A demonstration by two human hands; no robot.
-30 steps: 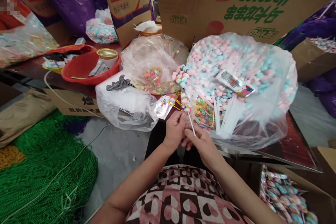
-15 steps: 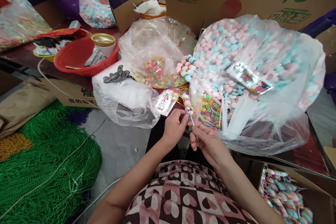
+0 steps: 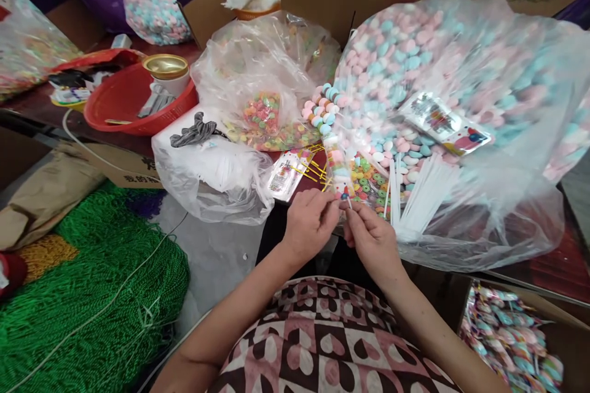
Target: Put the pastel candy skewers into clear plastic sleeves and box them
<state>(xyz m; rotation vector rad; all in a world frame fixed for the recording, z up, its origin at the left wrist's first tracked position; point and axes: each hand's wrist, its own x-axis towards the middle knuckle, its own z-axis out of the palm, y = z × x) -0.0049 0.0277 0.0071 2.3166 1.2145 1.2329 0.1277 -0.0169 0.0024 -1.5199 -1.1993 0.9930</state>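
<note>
Between my hands a marshmallow skewer (image 3: pixel 338 163) in a clear printed bag points away from me, its white stick toward my body. My left hand (image 3: pixel 310 224) is closed in a pinch at the bag's lower end. My right hand (image 3: pixel 372 238) pinches at the same end, beside the stick; the exact fingertip contact is partly hidden. Just beyond lie yellow twist ties (image 3: pixel 314 167) and a stack of silvery printed bags (image 3: pixel 288 175). Bare marshmallow skewers (image 3: pixel 322 109) rest behind. White sticks (image 3: pixel 426 193) lie to the right, by a bag of ring gummies (image 3: pixel 371 181).
A large plastic bag of pink, blue and white marshmallows (image 3: pixel 391 49) fills the right. At left stand a red basket (image 3: pixel 99 107) and a bag of white wrappers (image 3: pixel 207 175). A box at lower right holds wrapped skewers (image 3: pixel 507 338). Green cords (image 3: pixel 92 295) heap on the floor.
Both hands have drawn together at the bag's lower end, and my right fingers have closed up. The skewer has shifted slightly right. The whole view has tilted down a little.
</note>
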